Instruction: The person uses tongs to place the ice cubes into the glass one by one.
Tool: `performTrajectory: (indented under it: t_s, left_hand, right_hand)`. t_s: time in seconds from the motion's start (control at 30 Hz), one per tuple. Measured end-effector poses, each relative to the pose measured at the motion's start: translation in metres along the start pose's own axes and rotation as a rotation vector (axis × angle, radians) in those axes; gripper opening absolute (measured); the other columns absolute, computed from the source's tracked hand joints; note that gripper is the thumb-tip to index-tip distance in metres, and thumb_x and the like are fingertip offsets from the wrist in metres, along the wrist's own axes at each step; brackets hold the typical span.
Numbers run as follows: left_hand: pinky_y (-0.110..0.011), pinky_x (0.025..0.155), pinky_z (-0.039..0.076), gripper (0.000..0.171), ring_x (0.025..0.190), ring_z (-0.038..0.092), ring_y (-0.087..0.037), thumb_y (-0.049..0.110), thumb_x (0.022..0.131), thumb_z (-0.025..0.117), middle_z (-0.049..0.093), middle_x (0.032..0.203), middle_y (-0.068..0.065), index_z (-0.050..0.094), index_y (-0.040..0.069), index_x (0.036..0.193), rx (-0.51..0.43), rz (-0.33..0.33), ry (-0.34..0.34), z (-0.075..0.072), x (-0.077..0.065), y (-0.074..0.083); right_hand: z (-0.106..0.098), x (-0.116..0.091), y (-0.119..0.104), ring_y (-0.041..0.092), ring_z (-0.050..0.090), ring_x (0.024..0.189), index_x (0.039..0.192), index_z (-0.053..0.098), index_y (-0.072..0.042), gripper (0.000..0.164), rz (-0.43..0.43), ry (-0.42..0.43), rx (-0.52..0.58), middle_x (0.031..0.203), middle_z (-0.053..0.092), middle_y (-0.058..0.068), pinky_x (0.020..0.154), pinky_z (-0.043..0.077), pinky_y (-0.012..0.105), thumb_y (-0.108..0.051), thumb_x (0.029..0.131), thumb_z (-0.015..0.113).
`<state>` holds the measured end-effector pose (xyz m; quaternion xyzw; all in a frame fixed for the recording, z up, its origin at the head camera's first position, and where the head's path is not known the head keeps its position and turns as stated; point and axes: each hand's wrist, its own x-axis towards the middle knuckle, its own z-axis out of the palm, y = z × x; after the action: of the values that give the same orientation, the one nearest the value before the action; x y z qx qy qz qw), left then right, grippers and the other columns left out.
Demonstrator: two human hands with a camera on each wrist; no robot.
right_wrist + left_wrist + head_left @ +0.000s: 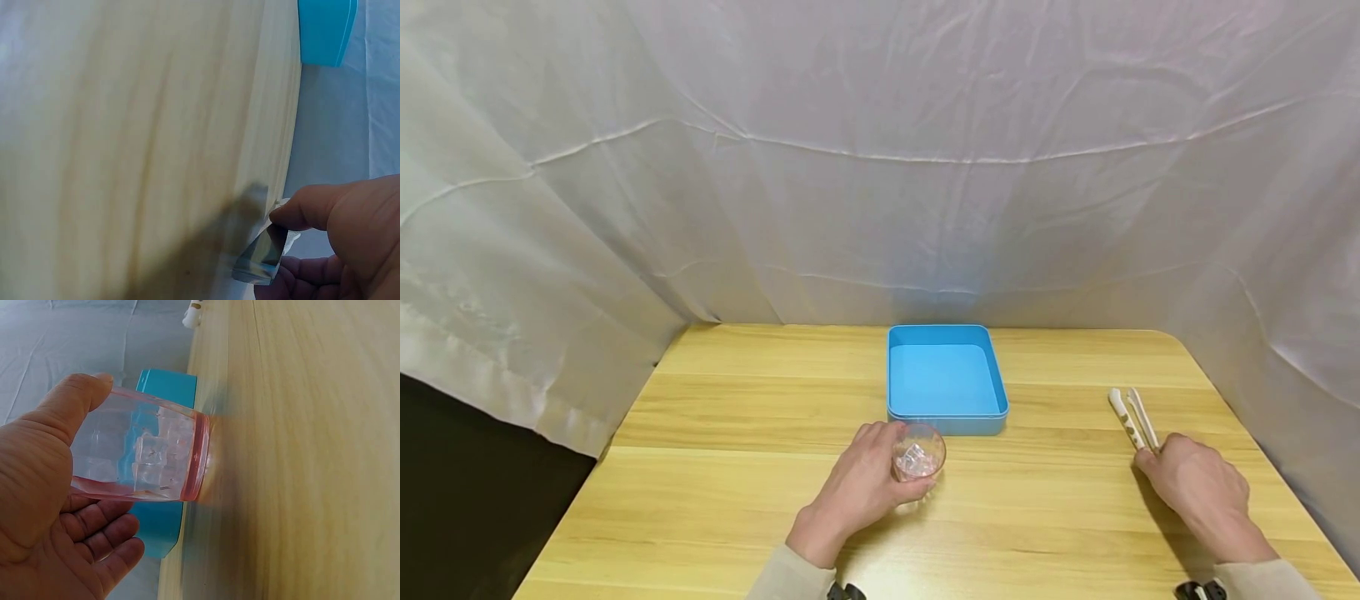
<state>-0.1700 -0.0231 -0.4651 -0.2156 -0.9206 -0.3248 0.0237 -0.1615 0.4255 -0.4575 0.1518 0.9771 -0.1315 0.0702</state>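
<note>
A clear pink-tinted glass (919, 455) with ice cubes inside stands on the wooden table (715, 467), just in front of a blue tray (945, 380). My left hand (859, 490) is curled round the glass (144, 453), thumb on top in the left wrist view, fingers (106, 540) beneath. A pair of white tongs (1133, 417) lies at the right of the table. My right hand (1198, 493) pinches the near end of the tongs (265, 253) between thumb and fingers.
The blue tray (325, 28) holds nothing. A white cloth backdrop (880, 167) hangs behind and to both sides of the table. The table's left edge drops to a dark floor (467, 508).
</note>
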Motion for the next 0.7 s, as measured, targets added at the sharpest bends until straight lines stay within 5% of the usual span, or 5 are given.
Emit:
performTrajectory:
  t_s: [0.7]
  left_hand:
    - [-0.041,0.102,0.056,0.078,0.12,0.059,-0.02,0.048,0.082,0.089,0.067,0.131,-0.005,0.058,0.007,0.141,0.009,-0.013,-0.015,-0.0015,0.0001,0.0008]
  right_hand:
    - [-0.0047,-0.0028,-0.0014,0.028,0.054,0.065,0.074,0.054,-0.012,0.046,-0.003,0.018,0.01,0.068,0.057,0.008,0.05,0.041,0.044,-0.049,0.101,0.052]
